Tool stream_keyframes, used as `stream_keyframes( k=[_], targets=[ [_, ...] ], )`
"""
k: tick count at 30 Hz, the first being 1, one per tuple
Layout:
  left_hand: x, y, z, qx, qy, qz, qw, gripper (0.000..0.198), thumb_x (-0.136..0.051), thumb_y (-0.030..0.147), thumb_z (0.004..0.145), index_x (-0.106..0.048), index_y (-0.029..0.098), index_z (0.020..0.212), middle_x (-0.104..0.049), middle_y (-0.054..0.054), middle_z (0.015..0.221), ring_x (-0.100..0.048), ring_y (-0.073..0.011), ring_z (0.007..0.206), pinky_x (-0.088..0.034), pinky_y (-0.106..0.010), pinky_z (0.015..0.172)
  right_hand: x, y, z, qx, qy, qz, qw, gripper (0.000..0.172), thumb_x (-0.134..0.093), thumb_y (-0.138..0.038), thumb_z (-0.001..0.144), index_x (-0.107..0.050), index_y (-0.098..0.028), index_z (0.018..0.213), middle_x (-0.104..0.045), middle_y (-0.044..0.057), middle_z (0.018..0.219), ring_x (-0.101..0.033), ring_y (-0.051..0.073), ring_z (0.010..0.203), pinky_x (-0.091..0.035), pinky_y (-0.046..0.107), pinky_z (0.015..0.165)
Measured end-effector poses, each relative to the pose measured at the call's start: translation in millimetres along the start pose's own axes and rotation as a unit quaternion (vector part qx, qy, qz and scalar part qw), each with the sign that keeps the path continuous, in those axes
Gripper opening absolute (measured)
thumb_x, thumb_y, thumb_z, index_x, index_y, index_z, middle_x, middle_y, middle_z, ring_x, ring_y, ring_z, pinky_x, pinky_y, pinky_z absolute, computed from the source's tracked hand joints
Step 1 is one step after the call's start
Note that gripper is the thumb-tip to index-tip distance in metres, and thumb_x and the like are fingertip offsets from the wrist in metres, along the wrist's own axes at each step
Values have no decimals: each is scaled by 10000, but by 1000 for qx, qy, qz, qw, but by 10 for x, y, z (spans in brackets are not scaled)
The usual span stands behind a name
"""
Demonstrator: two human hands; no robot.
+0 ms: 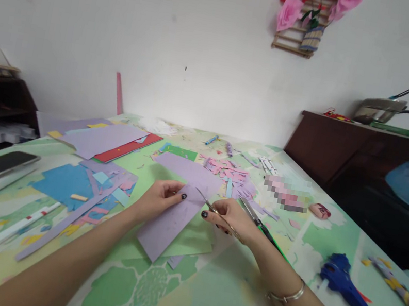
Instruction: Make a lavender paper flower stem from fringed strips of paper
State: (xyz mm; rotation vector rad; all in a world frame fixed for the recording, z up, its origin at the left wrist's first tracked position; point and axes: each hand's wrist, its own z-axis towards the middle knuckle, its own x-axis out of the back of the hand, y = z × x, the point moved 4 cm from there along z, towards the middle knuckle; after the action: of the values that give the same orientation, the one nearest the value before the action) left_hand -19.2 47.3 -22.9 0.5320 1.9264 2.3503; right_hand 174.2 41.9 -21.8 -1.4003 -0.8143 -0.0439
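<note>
Purple paper is risking a crooked cut

My left hand is pinching the sheet by its left edge, thumb on top, and my right hand is holding small metal scissors. The purple sheet is lying mid-table between my hands, over a light green sheet; whether the blades are biting into it, I cannot tell.

The tips are pointing left, close to my thumb, so a slip could be nicking me. Only one edge is being gripped, so the loose near corner could be twisting and the cutting line wandering. The green sheet is sitting underneath, and a low blade could be catching it too.

Black-and-green scissors are lying just right of my right hand; a careless elbow-out turn could be knocking them. On the far side, pink scraps are crowding the table, and a small offcut could be getting lost there. The blue glue gun is resting well apart, near right.
</note>
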Motion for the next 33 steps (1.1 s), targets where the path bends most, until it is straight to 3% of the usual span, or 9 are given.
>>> stream_keyframes(
  k=[9,17,23,33],
  targets=[
    [1,-1,-4,3,-3,-14,1000,365,-631,401,727,-638,115,954,-673,-77,846,-607,-187,743,-470,-275,640,4,-23,-4,12,10,17,1000,449,-628,-514,660,-394,-176,479,-305,-74,378,-262,44,358,-156,206,378],
    [4,0,-5,12,-7,-17,1000,324,-623,378,739,-641,130,946,-675,-66,842,-602,-171,721,-464,-262,627,21,21,16,-17,19,3,1000,466,-640,-549,624,-413,-176,462,-310,-67,363,-274,49,346,-167,212,373],
    [-10,-25,-7,8,-17,-26,999,321,-622,377,745,-650,144,964,-682,-63,871,-606,-166,736,-465,-255,641,17,-43,6,11,33,-35,999,502,-616,-557,642,-346,-179,450,-271,-67,391,-259,47,387,-142,216,404],
    [-51,-40,-3,11,-41,-20,999,310,-606,378,763,-660,155,972,-687,-64,897,-612,-166,751,-463,-248,647,-9,15,37,-2,24,-2,1000,463,-650,-511,627,-392,-172,446,-249,-78,375,-226,40,366,-122,215,391]
  ],
)
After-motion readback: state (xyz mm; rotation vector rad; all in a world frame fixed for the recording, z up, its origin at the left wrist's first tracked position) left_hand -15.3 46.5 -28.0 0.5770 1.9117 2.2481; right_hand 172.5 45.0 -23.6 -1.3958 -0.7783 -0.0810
